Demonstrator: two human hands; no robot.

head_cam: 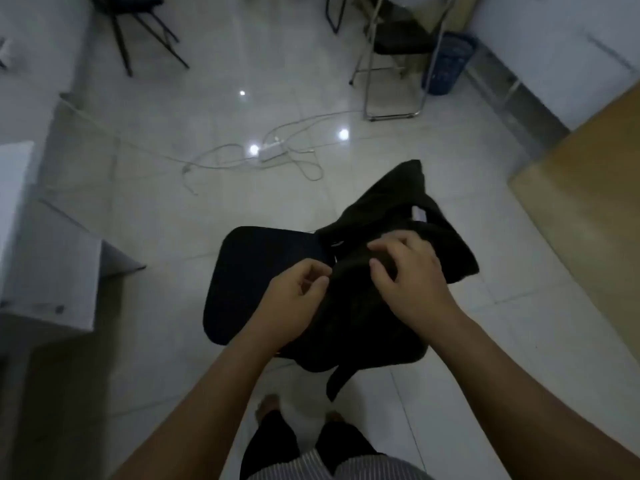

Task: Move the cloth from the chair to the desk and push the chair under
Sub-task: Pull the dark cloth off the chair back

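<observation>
A black cloth (pixel 391 202) lies bunched over the right half of a dark chair seat (pixel 259 268) in the middle of the view, with a pale label showing near its top. One corner hangs off the seat's near edge. My left hand (pixel 294 299) pinches the cloth's left edge with closed fingers. My right hand (pixel 408 275) rests on top of the cloth, fingers curled into the fabric. The wooden desk (pixel 585 202) stands to the right of the chair, its corner about an arm's length away.
A white power strip with tangled cables (pixel 273 152) lies on the tiled floor beyond the chair. A folding metal chair (pixel 394 64) and a blue bin (pixel 448 64) stand at the back right. White furniture (pixel 52 271) is on the left. My feet are below the chair.
</observation>
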